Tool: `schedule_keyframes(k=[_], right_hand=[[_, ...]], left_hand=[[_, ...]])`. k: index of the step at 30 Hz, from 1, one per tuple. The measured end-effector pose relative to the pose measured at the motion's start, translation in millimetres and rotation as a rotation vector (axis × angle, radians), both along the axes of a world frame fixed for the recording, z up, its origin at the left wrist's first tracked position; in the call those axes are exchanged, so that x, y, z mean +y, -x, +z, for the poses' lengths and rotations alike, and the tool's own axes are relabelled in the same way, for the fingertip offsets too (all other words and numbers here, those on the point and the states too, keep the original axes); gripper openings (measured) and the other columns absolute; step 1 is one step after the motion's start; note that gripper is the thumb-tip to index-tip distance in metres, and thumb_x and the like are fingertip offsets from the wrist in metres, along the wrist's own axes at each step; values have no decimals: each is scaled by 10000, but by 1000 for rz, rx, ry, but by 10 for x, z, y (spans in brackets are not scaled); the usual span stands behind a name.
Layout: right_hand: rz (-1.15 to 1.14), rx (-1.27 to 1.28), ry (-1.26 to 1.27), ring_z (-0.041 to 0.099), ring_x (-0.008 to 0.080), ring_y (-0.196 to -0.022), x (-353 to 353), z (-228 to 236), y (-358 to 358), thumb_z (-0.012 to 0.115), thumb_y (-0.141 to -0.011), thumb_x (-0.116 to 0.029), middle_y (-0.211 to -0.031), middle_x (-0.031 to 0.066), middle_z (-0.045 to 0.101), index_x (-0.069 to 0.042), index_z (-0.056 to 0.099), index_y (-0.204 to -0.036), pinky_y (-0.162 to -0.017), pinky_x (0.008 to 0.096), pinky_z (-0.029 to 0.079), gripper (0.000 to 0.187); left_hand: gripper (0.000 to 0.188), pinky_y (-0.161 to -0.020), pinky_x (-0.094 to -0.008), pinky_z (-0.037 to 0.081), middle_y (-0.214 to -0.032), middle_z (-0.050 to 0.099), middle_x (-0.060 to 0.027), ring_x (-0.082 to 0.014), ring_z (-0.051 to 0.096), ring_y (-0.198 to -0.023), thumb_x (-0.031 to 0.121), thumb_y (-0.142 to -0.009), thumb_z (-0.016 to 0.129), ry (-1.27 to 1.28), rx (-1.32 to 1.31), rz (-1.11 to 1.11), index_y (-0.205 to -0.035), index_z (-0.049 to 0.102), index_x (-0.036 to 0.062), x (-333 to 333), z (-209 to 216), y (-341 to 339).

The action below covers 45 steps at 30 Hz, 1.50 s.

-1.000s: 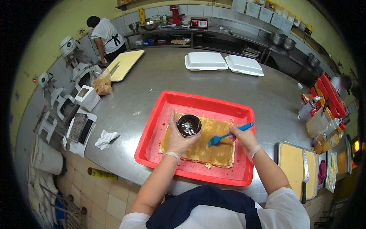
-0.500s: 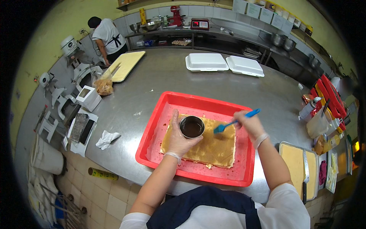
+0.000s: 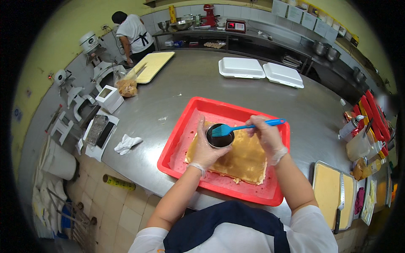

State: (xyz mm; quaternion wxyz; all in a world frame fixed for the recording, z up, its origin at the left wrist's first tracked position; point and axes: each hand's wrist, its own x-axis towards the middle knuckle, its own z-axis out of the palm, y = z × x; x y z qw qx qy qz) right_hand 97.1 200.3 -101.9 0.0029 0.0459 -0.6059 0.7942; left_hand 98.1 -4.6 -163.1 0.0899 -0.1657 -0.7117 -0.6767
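My left hand point(image 3: 205, 149), in a clear glove, is wrapped round a small metal cup point(image 3: 219, 142) with dark liquid in it. The cup is over the left part of a flat sheet of cake point(image 3: 244, 158) with a brown, moist-looking top and pale cream at its edges. My right hand point(image 3: 266, 135), also gloved, grips the handle of a blue pastry brush point(image 3: 253, 126); its bristles are at the cup's mouth. The cake lies in a red tray point(image 3: 219, 189) on lining paper. Whether the bristles touch the liquid, I cannot tell.
Two white foam boxes point(image 3: 241, 68) stand farther back on the steel table point(image 3: 185, 88). At right, a knife point(image 3: 341, 198) lies on a tray of pale sheet cake point(image 3: 327, 189), near bottles. A crumpled tissue point(image 3: 127, 144) lies left; a co-worker point(image 3: 135, 36) stands far left.
The brush has moved left from above the cake to the cup, with my right hand following. My left hand still holds the cup. The whole view has shifted slightly.
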Motion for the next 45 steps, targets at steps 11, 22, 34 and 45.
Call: schedule_keyframes(k=[11, 22, 34, 45], right_hand=[[146, -374, -400, 583, 122, -666, 165, -299, -415, 602, -899, -176, -747, 52, 631, -9, 651, -822, -630, 271, 481, 190], [309, -225, -549, 576, 111, -650, -293, -397, -44, 588, -909, -220, -729, 38, 630, -9, 656, -815, -629, 253, 467, 241], [214, -175, -639, 574, 114, -615, -350, 351, 137, 633, -835, -222, -671, 45, 617, -17, 663, -763, -598, 261, 468, 220], [324, -36, -290, 573, 124, -691, -996, -163, 109, 618, -895, -259, -762, 52, 623, -24, 658, -852, -642, 280, 474, 242]], left_hand=[[1243, -1031, -370, 415, -1262, 459, -116, -232, 518, -1163, 20, -569, 852, 35, 20, 285, -1478, 14, 146, -671, -17, -76], [1247, -1017, -362, 425, -1253, 453, -107, -231, 513, -1152, 19, -571, 854, -54, 51, 343, -1469, -4, 120, -748, -155, -176], [1256, -1026, -371, 411, -1248, 455, -116, -241, 508, -1161, 31, -569, 860, -53, 48, 339, -1472, -8, 126, -750, -138, -198], [1269, -1033, -374, 407, -1233, 466, -108, -249, 513, -1169, 65, -556, 876, 76, 112, 179, -1472, 3, 143, -770, -232, -190]])
